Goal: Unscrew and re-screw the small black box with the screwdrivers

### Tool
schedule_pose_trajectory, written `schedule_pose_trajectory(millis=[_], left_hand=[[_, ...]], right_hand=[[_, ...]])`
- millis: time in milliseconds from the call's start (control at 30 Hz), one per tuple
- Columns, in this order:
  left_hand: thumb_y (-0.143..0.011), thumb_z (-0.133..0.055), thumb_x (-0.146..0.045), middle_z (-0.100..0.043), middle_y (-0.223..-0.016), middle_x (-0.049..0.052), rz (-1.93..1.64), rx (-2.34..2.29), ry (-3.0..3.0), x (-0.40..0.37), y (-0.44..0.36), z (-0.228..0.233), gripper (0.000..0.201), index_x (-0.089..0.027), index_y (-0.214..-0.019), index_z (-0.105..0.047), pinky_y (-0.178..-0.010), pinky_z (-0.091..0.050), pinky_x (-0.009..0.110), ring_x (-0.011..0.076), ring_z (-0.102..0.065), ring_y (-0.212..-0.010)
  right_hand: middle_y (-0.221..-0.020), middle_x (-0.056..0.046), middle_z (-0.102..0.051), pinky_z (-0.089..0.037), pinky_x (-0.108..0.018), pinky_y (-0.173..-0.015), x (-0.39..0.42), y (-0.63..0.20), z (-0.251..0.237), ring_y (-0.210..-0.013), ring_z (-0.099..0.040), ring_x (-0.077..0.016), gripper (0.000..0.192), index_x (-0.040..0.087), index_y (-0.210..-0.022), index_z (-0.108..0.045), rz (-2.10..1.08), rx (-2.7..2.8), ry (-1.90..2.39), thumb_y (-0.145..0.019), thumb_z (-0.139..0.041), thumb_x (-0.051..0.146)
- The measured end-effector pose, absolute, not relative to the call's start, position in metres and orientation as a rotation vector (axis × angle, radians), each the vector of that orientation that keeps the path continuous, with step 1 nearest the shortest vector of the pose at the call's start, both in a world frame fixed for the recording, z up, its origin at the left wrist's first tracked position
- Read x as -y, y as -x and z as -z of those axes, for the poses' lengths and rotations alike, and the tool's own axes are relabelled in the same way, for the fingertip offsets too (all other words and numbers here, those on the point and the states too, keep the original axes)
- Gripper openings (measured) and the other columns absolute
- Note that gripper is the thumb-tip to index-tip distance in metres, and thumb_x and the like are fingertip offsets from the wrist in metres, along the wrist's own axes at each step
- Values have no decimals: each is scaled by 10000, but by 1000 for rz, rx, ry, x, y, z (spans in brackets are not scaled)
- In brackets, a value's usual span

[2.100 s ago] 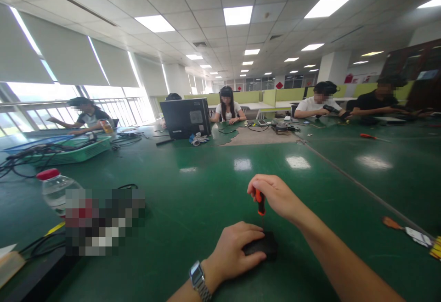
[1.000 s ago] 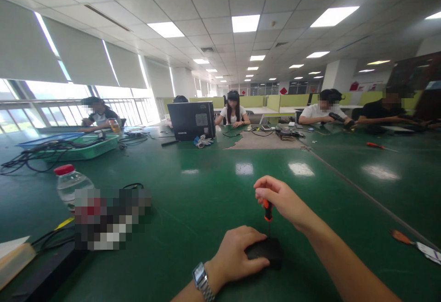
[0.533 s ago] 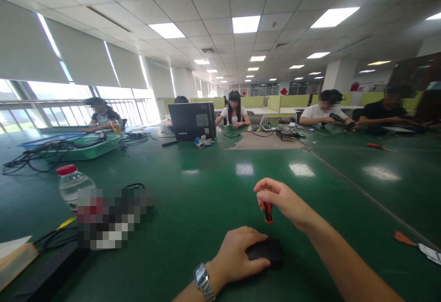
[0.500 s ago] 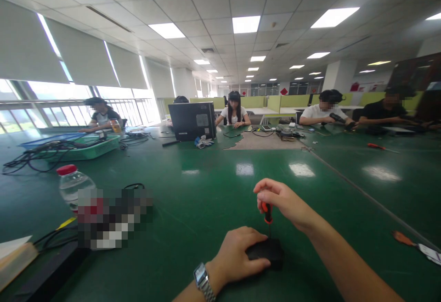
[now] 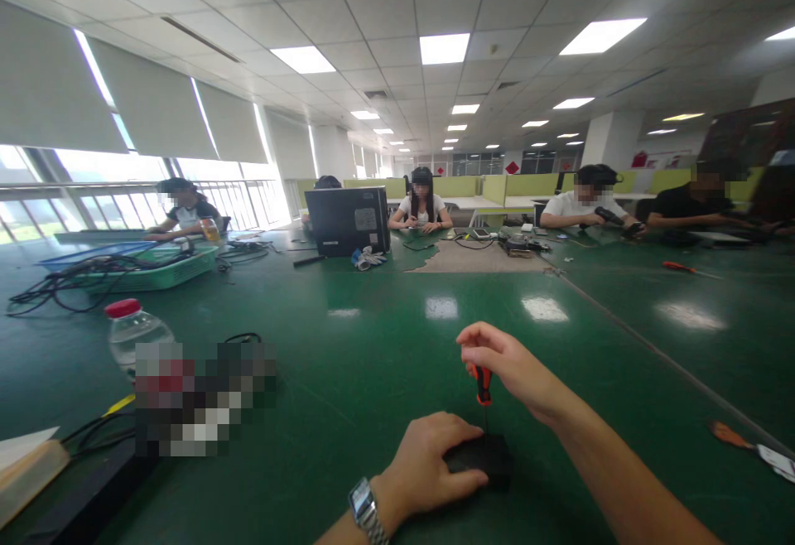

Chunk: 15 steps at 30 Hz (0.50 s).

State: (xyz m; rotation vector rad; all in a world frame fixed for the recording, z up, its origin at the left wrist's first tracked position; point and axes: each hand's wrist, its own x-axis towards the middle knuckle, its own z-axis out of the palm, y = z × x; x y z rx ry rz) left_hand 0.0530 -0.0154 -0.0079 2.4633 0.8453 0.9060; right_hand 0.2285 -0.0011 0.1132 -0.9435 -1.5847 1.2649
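A small black box-like device (image 5: 488, 458) lies on the green tabletop (image 5: 298, 470) near the front. My left hand (image 5: 428, 458), with a metal-band watch (image 5: 366, 508) on its wrist, grips the device from the left, thumb on the near side and fingers over the far side. Above it, my right hand (image 5: 497, 354) is closed around the top of a red-and-black screwdriver (image 5: 483, 388). The screwdriver stands nearly upright, its thin shaft reaching down to the device's far edge. Its tip is too small to make out.
On the left stand a red-capped bottle (image 5: 140, 334), a blurred patch and a green basket (image 5: 155, 272) of cables. A computer case (image 5: 348, 220) and gloves (image 5: 368, 258) sit ahead. A brush-like tool (image 5: 729, 432) lies right, another screwdriver (image 5: 679, 267) farther back. Several people sit around the table.
Both hands stay in nearly the same place, on the device and the screwdriver. The screwdriver handle looks slightly turned or tilted. The view has shifted very slightly.
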Motion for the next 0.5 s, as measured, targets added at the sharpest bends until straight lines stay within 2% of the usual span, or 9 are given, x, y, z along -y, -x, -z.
schedule_pose_trajectory(millis=[133,300,400,500], left_hand=[[-747,-681,-472,-701,-961,70,-909,-843,-2462,15,-53,8,454,-212,-1117,-647,-787,-506,306,232,-649,-859],[-746,-680,-482,-701,-959,74,-903,-840,-2446,17,-53,7,458,-210,-1113,-653,-789,-509,305,233,-649,-860],[-745,-683,-478,-699,-966,75,-894,-848,-2439,17,-53,7,461,-212,-1120,-652,-798,-509,308,236,-647,-868],[-749,-678,-481,-699,-970,80,-901,-841,-2434,18,-53,6,462,-208,-1120,-652,-800,-509,310,238,-646,-870]], right_hand=[[-596,39,-555,-382,-252,-528,2,-229,-113,-535,-498,-117,197,176,-909,-536,-1390,1624,943,-781,-523,325],[-668,35,-555,-401,-250,-596,1,-228,-112,-619,-518,-110,205,172,-871,-554,-1235,1611,968,-755,-593,336],[-609,40,-545,-389,-256,-542,0,-227,-111,-564,-502,-119,209,175,-883,-545,-1304,1635,961,-782,-546,358],[-645,31,-568,-393,-254,-558,-1,-226,-110,-593,-514,-119,211,175,-890,-542,-1256,1621,957,-778,-561,353]])
